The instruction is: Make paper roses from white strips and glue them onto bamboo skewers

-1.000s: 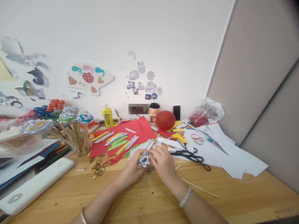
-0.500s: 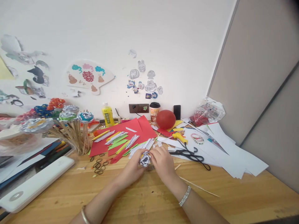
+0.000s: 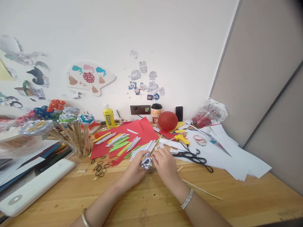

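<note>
Between my two hands is a paper flower (image 3: 146, 161), its folded petals white with dark and yellow edges, its face turned up toward me. My left hand (image 3: 136, 167) wraps its left side, thumb below and fingers behind. At the flower's right edge, the bent fingers of my right hand (image 3: 165, 164) press against its petals. Whatever lies under the flower is hidden by the hands. Just beyond them, folded paper strips (image 3: 120, 142) in white, green and yellow rest on red paper sheets (image 3: 146, 129).
Black scissors (image 3: 191, 156) and a yellow glue gun (image 3: 182, 139) lie to the right, near white sheets (image 3: 236, 157). A thin stick (image 3: 202, 189) is at front right. Left are rubber bands (image 3: 99, 167), a bundle of sticks (image 3: 79, 138) and a white device (image 3: 38, 186). A red balloon (image 3: 168, 121) sits behind.
Hardly anything differs. The flower has shifted very slightly left between my hands, and both hands keep their hold.
</note>
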A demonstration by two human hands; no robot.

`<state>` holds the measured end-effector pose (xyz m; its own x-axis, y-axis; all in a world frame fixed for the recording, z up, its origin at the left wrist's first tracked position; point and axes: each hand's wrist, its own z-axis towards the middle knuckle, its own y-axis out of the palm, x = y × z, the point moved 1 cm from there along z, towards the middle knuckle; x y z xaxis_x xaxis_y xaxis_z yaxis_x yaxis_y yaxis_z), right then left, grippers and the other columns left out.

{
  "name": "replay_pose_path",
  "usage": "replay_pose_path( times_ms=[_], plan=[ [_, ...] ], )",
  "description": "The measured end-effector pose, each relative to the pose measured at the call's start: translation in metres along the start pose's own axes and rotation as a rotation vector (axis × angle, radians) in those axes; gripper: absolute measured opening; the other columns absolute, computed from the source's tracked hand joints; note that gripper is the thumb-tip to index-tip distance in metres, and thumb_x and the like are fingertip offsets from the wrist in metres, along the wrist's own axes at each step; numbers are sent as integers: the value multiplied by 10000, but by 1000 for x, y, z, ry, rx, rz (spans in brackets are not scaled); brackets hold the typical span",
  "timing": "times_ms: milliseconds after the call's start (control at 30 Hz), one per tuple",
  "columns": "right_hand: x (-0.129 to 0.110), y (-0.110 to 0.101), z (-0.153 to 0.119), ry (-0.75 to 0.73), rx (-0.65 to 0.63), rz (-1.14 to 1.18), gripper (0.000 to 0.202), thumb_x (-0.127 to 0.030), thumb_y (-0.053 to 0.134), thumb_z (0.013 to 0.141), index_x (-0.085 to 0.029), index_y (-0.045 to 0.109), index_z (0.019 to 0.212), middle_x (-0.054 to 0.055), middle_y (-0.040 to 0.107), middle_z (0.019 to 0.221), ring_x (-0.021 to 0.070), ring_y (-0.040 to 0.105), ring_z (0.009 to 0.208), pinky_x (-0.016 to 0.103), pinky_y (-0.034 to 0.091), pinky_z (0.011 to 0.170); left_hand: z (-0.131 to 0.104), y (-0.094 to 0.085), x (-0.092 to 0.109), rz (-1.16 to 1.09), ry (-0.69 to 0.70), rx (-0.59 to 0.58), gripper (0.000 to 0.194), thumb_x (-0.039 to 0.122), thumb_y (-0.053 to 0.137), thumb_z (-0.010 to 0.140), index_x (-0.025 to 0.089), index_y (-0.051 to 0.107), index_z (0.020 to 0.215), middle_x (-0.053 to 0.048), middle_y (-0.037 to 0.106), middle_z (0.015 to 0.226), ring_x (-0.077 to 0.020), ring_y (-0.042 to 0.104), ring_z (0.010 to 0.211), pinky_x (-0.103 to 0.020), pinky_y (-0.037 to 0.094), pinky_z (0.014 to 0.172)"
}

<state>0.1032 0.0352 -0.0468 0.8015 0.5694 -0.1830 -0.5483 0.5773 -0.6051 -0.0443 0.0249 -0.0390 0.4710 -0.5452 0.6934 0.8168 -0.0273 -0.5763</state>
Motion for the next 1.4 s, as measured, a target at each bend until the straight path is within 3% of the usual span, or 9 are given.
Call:
replay_pose_path(
  times_ms=[333, 600, 900, 1033, 1233, 1400],
  plan=[
    [-3, 2, 1, -20, -8, -34, 192, -83, 500, 838, -187, 579, 697, 33, 592, 704, 197, 516, 706, 305, 390, 629, -1, -1, -1, -12, -11, 12, 486, 17, 521, 651, 213, 511, 1096, -74, 595, 1113, -242, 536, 1069, -391, 428, 940],
    [-2, 0, -1, 14, -2, -46, 104, -109, 584, 799, -183, 599, 727, 29, 609, 726, 200, 525, 740, 310, 405, 663, -1, 0, -2, -24, -28, 19, 467, 33, 524, 654, 210, 513, 1086, -68, 602, 1097, -241, 555, 1043, -383, 438, 918],
    [-1, 6, -1, -68, -3, -57, 230, -73, 493, 843, -189, 566, 659, 47, 597, 686, 210, 513, 696, 324, 404, 643, -1, 0, -2, -54, -67, 22, 476, 38, 534, 660, 197, 492, 1107, -87, 593, 1124, -238, 545, 1062, -399, 417, 943],
    [2, 4, 2, -83, -8, 10, 271, -96, 467, 863, -191, 557, 626, 45, 593, 663, 205, 515, 682, 320, 410, 649, -1, 0, -5, -89, -92, 8, 479, 72, 586, 655, 196, 497, 1110, -84, 600, 1115, -242, 567, 1036, -393, 436, 918],
    [7, -13, 7, 74, 67, 204, 248, -163, 391, 921, -177, 608, 801, 50, 624, 763, 185, 549, 766, 297, 434, 688, 1, -3, -9, -148, -149, 53, 535, 182, 709, 633, 190, 453, 1103, -84, 596, 1086, -242, 585, 1004, -373, 474, 855],
    [4, -15, 9, 74, 41, 388, 121, -178, 512, 866, -192, 607, 792, 22, 639, 774, 165, 578, 763, 272, 461, 691, 1, -3, -9, -157, -147, 69, 544, 213, 730, 616, 186, 440, 1074, -79, 592, 1042, -232, 592, 950, -353, 486, 808]
  ],
)
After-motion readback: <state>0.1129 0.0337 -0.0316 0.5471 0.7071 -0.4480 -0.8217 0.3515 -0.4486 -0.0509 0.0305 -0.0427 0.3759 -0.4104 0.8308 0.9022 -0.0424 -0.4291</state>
